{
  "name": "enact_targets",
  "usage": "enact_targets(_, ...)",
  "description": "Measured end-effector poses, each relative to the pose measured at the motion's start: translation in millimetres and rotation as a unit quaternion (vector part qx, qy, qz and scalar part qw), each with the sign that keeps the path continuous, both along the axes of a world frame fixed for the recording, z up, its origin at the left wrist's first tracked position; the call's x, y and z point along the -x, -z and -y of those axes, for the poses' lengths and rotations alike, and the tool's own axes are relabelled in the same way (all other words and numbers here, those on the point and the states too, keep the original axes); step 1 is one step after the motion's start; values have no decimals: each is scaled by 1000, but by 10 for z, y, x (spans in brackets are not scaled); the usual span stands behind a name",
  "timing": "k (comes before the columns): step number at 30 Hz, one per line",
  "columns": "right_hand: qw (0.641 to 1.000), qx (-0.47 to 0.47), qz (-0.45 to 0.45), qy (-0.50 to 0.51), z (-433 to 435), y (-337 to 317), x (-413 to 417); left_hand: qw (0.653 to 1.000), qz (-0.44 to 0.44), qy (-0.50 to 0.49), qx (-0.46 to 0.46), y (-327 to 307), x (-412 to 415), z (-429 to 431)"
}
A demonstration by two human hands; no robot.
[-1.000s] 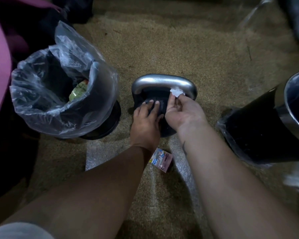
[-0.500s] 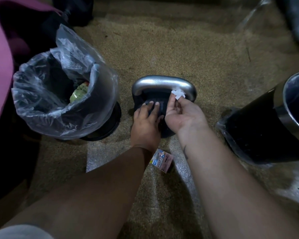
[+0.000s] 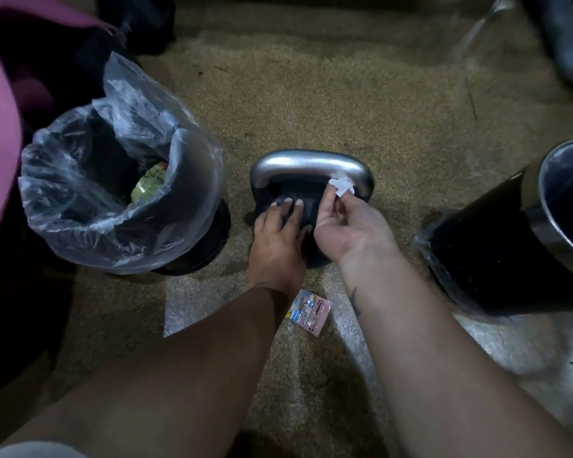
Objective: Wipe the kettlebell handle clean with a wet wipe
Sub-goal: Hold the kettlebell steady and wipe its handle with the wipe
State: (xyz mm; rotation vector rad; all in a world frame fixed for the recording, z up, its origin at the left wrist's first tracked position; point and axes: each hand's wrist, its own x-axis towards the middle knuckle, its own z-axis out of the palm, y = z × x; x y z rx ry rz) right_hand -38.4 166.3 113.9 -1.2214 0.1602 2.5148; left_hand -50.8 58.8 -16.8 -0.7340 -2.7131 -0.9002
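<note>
Centrally on the speckled floor (image 3: 311, 94) stands the kettlebell (image 3: 306, 206), its silver handle (image 3: 308, 165) arching across the far side. A small wet wipe (image 3: 342, 186) is pressed on the handle's right bend, pinched between the fingertips of the right hand (image 3: 348, 226). The left hand (image 3: 278, 233) lies flat and open on the dark body, holding nothing, steadying it. A lined bin (image 3: 113, 193) sits left, a torn sachet (image 3: 308, 313) near. With so little wipe, bare fingers may smear the metal, or the scrap could slip free.
</note>
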Motion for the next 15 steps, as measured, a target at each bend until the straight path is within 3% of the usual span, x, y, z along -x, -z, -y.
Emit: enact_targets(15, 999, -18, 34, 13, -10, -47, -10, 1000, -7, -8, 6, 1, 6, -15)
